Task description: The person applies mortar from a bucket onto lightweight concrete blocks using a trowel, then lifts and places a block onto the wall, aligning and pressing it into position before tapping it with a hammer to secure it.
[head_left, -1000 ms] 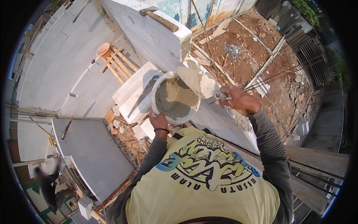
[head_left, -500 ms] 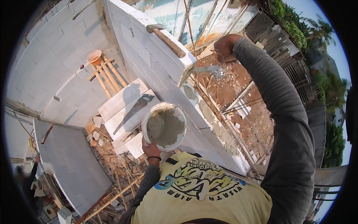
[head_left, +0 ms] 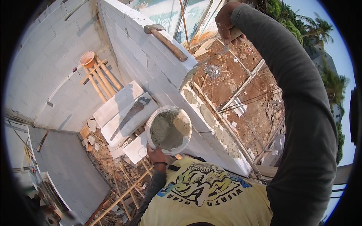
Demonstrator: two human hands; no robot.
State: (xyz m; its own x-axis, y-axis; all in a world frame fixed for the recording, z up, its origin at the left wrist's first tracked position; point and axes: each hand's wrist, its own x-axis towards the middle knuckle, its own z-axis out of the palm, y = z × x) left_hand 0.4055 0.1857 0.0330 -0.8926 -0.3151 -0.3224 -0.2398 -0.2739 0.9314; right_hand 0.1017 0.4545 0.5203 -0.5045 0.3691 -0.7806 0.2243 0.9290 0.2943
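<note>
My left hand (head_left: 156,155) grips the rim of a round white bucket (head_left: 149,132) at its near left side. Grey mortar (head_left: 166,130) lies inside, its surface uneven. My right hand (head_left: 225,23), raised at the far right, is closed around the handle (head_left: 236,33) of a trowel. Its thin blade (head_left: 211,57) appears almost edge-on and reaches toward the end of the white block wall (head_left: 151,71). Mortar (head_left: 218,124) is spread in patches along the lower wall top between the bucket and the ground on the right.
A hammer (head_left: 166,42) rests on the higher wall top. A handsaw (head_left: 132,115) lies on pale blocks (head_left: 117,101) left of the bucket. Beyond them, an orange bowl (head_left: 87,59) sits on bamboo poles (head_left: 101,80). Rubble (head_left: 102,150) and bamboo are below; another person (head_left: 36,203) is at lower left.
My right hand has lifted farther away and slightly left, turning the trowel blade more edge-on. The bucket has shifted slightly right in view, still held by my left hand.
</note>
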